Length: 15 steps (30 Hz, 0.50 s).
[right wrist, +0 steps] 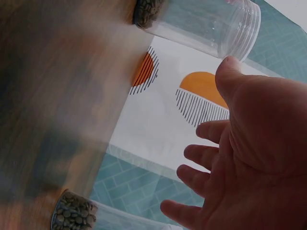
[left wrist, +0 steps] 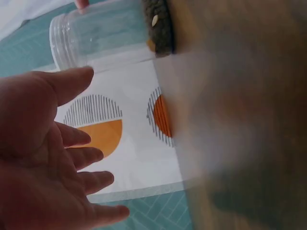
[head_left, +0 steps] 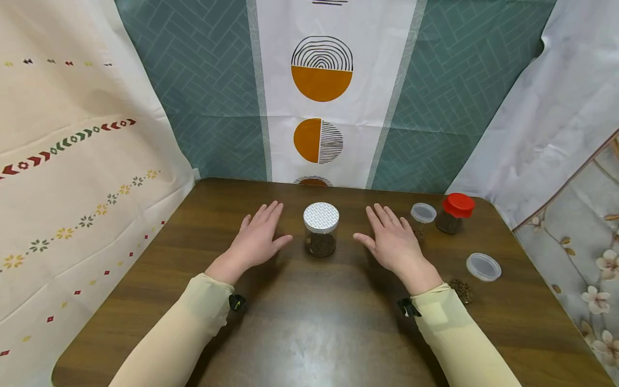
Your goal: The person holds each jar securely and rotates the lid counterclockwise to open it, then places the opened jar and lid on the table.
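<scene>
A clear jar [head_left: 321,236] with a white patterned lid [head_left: 321,216] stands upright on the brown table. Dark grains fill its lower part, with a few pale bits among them. To its left is my left hand [head_left: 258,236], fingers straight and thumb pointing towards the jar. My right hand [head_left: 394,242] mirrors it on the other side, also with fingers extended. In the head view a gap separates each hand from the jar, and both hands hold nothing. The same jar body shows in the left wrist view [left wrist: 108,38] and the right wrist view [right wrist: 192,26].
Right of my right hand stands a small clear container with a translucent lid [head_left: 423,212], brown pellets at its bottom. Beside it is a jar with a red cover [head_left: 458,205]. Nearer lie a loose translucent lid [head_left: 483,267] and a brown pellet heap [head_left: 461,291], partly behind my sleeve.
</scene>
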{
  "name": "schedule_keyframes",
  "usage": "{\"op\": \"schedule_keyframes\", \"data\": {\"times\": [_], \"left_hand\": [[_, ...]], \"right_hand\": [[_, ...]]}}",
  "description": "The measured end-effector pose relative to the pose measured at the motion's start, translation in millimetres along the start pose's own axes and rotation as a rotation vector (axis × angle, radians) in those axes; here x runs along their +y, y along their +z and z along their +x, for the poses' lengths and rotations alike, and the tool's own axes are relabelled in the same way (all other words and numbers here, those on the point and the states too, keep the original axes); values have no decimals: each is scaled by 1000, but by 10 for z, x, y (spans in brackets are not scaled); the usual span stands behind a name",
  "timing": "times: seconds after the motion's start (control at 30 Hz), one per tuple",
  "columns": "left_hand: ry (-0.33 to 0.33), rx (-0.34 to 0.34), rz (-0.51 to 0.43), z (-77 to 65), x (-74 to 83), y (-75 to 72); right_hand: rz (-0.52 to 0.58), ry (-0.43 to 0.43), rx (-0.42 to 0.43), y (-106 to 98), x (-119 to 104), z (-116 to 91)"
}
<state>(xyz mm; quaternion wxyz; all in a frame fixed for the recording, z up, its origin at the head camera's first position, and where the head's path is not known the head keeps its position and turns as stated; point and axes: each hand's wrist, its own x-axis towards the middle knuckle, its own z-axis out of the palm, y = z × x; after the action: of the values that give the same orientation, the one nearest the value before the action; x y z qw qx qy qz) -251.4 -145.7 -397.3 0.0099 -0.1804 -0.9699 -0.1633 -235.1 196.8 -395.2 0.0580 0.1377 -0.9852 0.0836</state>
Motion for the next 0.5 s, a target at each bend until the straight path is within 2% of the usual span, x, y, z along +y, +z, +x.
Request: {"op": "schedule_keyframes", "data": {"times": [0.2, 0.5], "left_hand": [[44, -42, -115, -29, 27, 79], [68, -49, -252, 5, 53, 163]], "right_hand": [[13, -19, 3, -9, -16, -32], [54, -78, -4, 15, -69, -42]]}}
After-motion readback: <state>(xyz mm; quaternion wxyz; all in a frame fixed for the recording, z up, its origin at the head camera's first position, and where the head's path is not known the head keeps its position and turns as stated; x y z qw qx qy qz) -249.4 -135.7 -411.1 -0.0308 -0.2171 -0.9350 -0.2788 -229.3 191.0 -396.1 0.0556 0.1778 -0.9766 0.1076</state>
